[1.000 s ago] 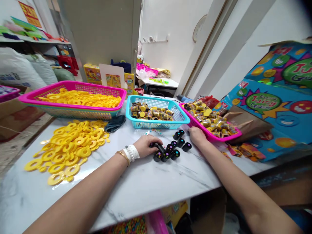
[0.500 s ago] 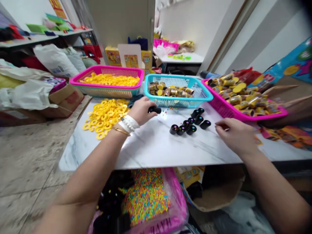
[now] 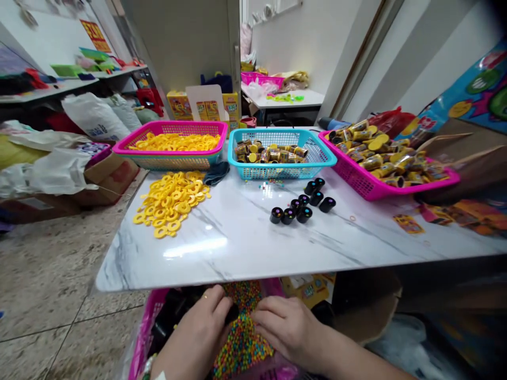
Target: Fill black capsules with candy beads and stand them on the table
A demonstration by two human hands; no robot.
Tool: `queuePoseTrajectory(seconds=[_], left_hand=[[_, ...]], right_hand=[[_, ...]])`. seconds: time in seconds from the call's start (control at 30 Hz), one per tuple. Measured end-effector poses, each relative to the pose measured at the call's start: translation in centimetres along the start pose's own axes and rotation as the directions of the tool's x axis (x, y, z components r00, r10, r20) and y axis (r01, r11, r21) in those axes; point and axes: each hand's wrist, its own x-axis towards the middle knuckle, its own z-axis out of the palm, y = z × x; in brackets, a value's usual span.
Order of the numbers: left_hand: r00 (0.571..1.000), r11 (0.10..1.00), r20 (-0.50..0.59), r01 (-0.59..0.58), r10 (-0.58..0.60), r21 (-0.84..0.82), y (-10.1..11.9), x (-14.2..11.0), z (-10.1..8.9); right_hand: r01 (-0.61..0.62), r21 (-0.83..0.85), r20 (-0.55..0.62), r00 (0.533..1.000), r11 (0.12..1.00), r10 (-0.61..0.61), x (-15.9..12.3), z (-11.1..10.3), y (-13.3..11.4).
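Note:
Below the table edge, my left hand (image 3: 196, 332) is closed around a small black cup (image 3: 232, 314), mostly hidden by the fingers. My right hand (image 3: 291, 327) is beside it, its fingers bent together over the colourful beads (image 3: 243, 340); whatever it pinches is hidden. The beads fill one side of a pink basket (image 3: 139, 345), and black cups (image 3: 164, 322) are heaped on its left side. Several black cups (image 3: 304, 215) with coloured beads at their tops stand grouped on the white marbled table (image 3: 222, 264).
Yellow rings (image 3: 170, 203) are piled on the table's left, before a pink basket (image 3: 170, 126) of more rings. A blue basket (image 3: 277, 171) and another pink basket (image 3: 368, 182) hold labelled tubes. A cardboard box (image 3: 368, 311) stands under the table.
Both hands have moved from above the table down to the bead basket below its edge. The left hand has brought a black cup along. The view has shifted slightly.

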Motion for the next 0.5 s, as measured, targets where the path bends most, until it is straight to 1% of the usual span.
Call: queuePoseTrajectory(seconds=[0.07,0.1,0.17,0.2,0.23,0.3,0.33,0.37,0.4,0.43,0.5], left_hand=[[0.996,0.997,0.085,0.014,-0.021,0.077,0.1,-0.1,1.5],[0.992,0.994,0.123,0.009,-0.022,0.106,0.2,-0.1,2.0],[0.987,0.994,0.161,-0.044,0.028,0.101,0.5,0.1,2.4],[0.987,0.994,0.142,-0.087,0.077,0.069,0.8,0.4,2.1],[0.988,0.991,0.086,-0.131,0.128,0.026,1.2,0.9,1.5],[0.976,0.978,-0.097,-0.200,0.194,-0.058,2.1,2.7,-0.6],[0.961,0.975,-0.200,-0.208,0.189,-0.081,2.6,4.0,-1.9],[0.946,0.974,-0.274,-0.204,0.171,-0.096,3.0,5.7,-3.1],[0.938,0.973,-0.310,-0.201,0.158,-0.114,3.3,7.6,-4.2],[0.936,0.971,-0.322,-0.197,0.145,-0.137,3.5,9.7,-5.0],[0.949,0.971,-0.305,-0.145,0.082,-0.192,3.4,14.1,-5.9]], right_hand=[[0.019,-0.059,-0.142,0.990,0.998,-0.027,0.7,-3.0,1.3],[-0.005,-0.099,-0.219,0.976,0.995,-0.017,1.2,-4.6,2.2],[-0.135,-0.172,-0.345,0.936,0.976,0.069,2.1,-7.9,4.2],[-0.222,-0.195,-0.385,0.913,0.956,0.133,2.6,-9.2,5.3],[-0.304,-0.206,-0.409,0.890,0.930,0.201,3.1,-10.4,6.4],[-0.433,-0.209,-0.410,0.853,0.877,0.323,4.0,-11.9,8.6],[-0.476,-0.208,-0.393,0.841,0.854,0.373,4.4,-12.3,9.5],[-0.506,-0.210,-0.367,0.834,0.837,0.412,4.8,-12.4,10.4],[-0.527,-0.219,-0.342,0.830,0.821,0.442,5.2,-12.4,11.2],[-0.542,-0.232,-0.323,0.826,0.808,0.462,5.5,-12.2,11.8],[-0.549,-0.258,-0.295,0.828,0.795,0.477,6.1,-11.6,12.9]])
